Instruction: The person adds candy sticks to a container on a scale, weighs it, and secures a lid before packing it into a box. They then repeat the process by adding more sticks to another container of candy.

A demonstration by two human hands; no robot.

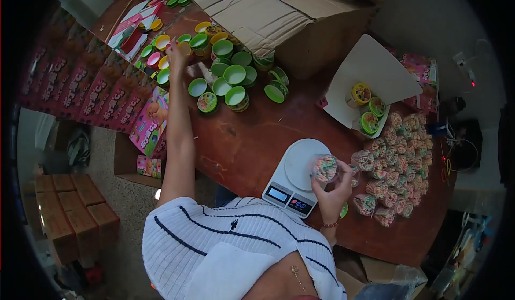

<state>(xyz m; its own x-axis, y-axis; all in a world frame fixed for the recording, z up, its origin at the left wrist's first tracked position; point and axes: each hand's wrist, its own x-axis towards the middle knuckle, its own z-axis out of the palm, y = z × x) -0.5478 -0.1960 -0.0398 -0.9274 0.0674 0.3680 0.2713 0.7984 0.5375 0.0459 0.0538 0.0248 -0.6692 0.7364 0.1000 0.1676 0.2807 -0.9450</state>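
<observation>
My right hand [333, 194] grips a clear cup of pastel-coloured sticks [325, 168], its fingers round the side. The cup overlaps the round plate of a white kitchen scale [301, 166] in this view. At the far left of the table, my left hand [177, 55] has its fingers bent together among small round lids. Fingertips are right at a yellow lid [161, 42]; what they hold, if anything, I cannot tell. Close by are a pink lid [154, 59] and several green-rimmed tubs [234, 75], some stacked.
Many filled stick cups [399, 160] stand close together at the right. Behind them, an open white box [370, 64] holds several lidded tubs. A large cardboard carton [300, 29] sits at the back. Pink printed boxes [80, 85] are stacked at left, brown cartons [75, 214] on the floor.
</observation>
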